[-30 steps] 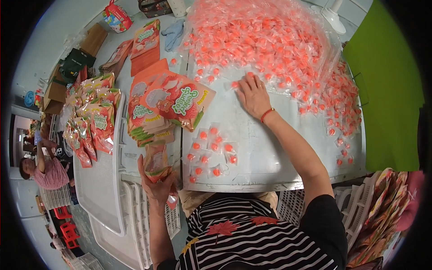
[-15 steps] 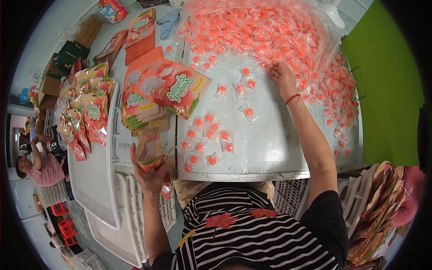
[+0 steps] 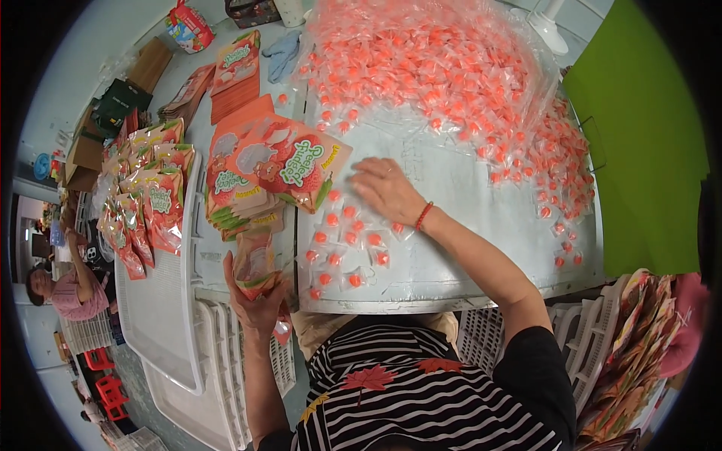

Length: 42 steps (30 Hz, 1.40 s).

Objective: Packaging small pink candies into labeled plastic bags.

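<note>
My left hand (image 3: 254,304) is closed round an open candy pouch (image 3: 254,259), its mouth up, at the near table edge. Palm down, my right hand (image 3: 387,192) lies low over the table with its fingers stretched out. Wrapped candies (image 3: 350,237), each a red-orange ball in a clear wrapper, lie in a loose group between the two hands. Some show at the rim of my right hand; any under its palm are hidden. Left of my right fingertips, flat printed pouches (image 3: 289,165) are fanned in a stack.
A big heap of wrapped candies (image 3: 429,68) in clear plastic covers the table's far side, spilling down the right. Filled pouches (image 3: 154,188) rest on a white tray (image 3: 158,316) at left. More flat pouches (image 3: 237,68) and a blue cloth (image 3: 282,56) lie far left. A green panel (image 3: 639,150) stands right.
My right hand has swept from the heap's edge leftward and nearer, and the scattered candies in the middle have shifted toward the near group. My left hand still holds the pouch in place.
</note>
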Tool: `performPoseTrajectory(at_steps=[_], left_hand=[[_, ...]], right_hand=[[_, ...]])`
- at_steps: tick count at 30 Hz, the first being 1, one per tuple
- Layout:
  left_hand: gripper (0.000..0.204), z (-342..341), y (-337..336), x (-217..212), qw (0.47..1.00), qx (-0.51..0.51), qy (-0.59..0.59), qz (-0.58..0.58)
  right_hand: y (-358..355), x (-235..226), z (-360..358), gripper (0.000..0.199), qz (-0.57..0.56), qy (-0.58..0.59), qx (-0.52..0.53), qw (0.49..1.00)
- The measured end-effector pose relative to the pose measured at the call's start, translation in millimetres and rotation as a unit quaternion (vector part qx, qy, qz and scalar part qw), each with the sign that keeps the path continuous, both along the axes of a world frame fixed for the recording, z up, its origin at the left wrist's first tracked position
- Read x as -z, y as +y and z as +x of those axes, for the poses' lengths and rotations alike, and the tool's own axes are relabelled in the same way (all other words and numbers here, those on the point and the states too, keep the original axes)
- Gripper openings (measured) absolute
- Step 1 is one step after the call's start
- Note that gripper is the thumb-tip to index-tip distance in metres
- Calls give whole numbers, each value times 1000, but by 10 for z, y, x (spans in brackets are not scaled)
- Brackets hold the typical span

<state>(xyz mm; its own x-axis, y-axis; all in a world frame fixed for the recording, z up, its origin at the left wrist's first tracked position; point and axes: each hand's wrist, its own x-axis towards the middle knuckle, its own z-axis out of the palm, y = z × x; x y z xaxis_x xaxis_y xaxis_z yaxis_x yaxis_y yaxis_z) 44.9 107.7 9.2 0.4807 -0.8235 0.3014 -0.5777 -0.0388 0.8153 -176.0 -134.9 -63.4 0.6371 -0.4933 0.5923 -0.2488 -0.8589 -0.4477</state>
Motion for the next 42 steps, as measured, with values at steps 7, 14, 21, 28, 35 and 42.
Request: performPoseTrajectory(at_steps=[7,14,21,28,35,42], left_hand=[[102,26,-14,21,1000,-8,27,5],[103,34,-29,-2,998,-31,-51,25],[97,-10,-10,-17,994,-20,-107,18],[93,-111,-436,-84,941,100,-313,-88],[93,-187,-682,-15,950,117,-287,-44],[88,-70,-725,100,934,113,-337,-16]], right_hand=[[-870,91,-741,29,-4,79,329,941],[93,-65,-350,55,51,64,117,990],[752,-59,-45,64,7,145,58,988],[624,-27,36,49,-25,108,53,992],[527,20,106,33,-73,82,29,994],[500,-651,80,27,167,19,36,985]])
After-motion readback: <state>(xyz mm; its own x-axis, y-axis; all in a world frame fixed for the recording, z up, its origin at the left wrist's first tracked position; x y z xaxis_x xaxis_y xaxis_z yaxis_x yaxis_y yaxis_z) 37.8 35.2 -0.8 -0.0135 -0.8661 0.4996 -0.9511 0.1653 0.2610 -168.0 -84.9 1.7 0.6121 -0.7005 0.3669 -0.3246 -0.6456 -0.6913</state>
